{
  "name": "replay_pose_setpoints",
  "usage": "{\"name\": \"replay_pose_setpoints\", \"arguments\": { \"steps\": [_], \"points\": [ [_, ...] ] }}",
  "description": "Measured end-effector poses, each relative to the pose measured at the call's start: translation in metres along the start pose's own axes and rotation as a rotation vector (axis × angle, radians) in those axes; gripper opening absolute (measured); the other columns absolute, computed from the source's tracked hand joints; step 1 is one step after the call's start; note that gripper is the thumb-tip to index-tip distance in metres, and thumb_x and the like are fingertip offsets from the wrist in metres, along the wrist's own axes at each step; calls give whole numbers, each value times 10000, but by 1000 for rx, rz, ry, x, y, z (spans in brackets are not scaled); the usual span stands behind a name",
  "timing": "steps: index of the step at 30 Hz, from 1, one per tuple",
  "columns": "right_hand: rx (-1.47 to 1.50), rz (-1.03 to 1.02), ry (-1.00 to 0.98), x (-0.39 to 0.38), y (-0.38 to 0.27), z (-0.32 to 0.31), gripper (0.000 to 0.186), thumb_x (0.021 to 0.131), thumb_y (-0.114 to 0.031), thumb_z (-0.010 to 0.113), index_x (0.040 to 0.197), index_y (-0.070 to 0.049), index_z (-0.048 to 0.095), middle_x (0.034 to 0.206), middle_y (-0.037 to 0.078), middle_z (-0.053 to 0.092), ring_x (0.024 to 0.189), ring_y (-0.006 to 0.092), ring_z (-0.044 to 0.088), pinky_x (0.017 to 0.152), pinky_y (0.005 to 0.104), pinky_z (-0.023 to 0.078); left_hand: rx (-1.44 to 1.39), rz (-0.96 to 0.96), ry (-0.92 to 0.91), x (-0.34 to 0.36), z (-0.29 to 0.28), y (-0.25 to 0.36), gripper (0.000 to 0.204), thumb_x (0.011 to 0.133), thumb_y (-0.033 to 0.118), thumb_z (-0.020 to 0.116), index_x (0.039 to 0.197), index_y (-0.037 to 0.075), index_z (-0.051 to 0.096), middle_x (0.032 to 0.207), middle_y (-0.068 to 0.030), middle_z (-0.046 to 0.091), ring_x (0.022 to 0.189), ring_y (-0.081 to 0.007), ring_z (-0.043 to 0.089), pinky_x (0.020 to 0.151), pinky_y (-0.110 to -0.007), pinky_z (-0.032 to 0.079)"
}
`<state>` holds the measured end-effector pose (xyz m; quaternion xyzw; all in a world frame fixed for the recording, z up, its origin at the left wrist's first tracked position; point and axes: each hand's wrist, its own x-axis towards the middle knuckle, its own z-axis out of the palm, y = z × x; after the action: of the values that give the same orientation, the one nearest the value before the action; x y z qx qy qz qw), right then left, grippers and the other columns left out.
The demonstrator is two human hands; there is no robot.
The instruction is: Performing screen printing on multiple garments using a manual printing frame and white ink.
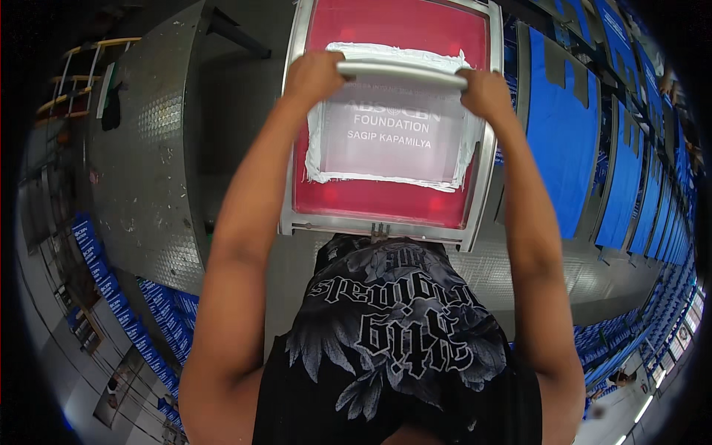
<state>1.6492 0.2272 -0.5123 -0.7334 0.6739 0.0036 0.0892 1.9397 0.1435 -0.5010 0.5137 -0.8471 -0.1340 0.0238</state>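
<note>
My left hand [317, 77] and my right hand [485, 93] are closed on the two ends of a long, pale squeegee [400, 69], held across the upper part of a printing screen. The screen has a silver metal frame [486, 170] and red coated mesh [393, 21] around a pale translucent centre [389, 163] with white lettering. Thick white ink [348, 179] forms smeared bands around that centre. Below the screen is my black shirt with grey printed graphics. What lies under the mesh is hidden.
A scuffed grey metal table [148, 170] stands at my left. Blue cut cloth pieces [560, 126] lie in a long row on boards to my right. Rows of printed blue pieces [104, 274] stretch along the lower left. A metal rack [96, 46] is at the upper left edge.
</note>
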Motion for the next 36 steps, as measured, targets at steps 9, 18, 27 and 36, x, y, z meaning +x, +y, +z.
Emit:
{"name": "replay_pose_setpoints", "arguments": {
  "steps": [9, 18, 27, 36],
  "points": [
    [266, 76, -64, -175, -79, 29, 408, 619, 9, 609, 1008, -109, 642, 851, 146, 638, 899, 275, 603, 1042, 493, 296, -159, 193, 100, -189, 35, 17, 272, 552, -17, 670, 813, 54, 638, 799, -106, 623, 843, -304, 562, 799, -393, 434],
    [46, 91, -175, -25, -19, -11, 406, 651, -79, 563, 1038, -155, 661, 852, 136, 670, 825, 269, 651, 882, 426, 423, -71, 21, -102, -27, -9, -5, 289, 693, 267, 721, 923, 96, 689, 825, -150, 663, 812, -322, 637, 735, -415, 497],
    [24, 150, -227, -88, -48, 18, 480, 629, -14, 577, 1086, -148, 637, 869, 143, 663, 901, 275, 624, 1060, 494, 279, -125, 63, -39, -94, 20, 2, 244, 605, 64, 676, 849, 82, 674, 759, -166, 637, 763, -352, 602, 731, -443, 470],
    [37, 111, -291, -114, -57, -15, 417, 628, -47, 614, 1033, -138, 663, 875, 114, 667, 892, 281, 609, 1056, 487, 275, -63, 72, -136, -119, -6, 3, 253, 650, 136, 722, 898, 96, 690, 811, -138, 653, 789, -327, 619, 736, -422, 478]
  ]
}}
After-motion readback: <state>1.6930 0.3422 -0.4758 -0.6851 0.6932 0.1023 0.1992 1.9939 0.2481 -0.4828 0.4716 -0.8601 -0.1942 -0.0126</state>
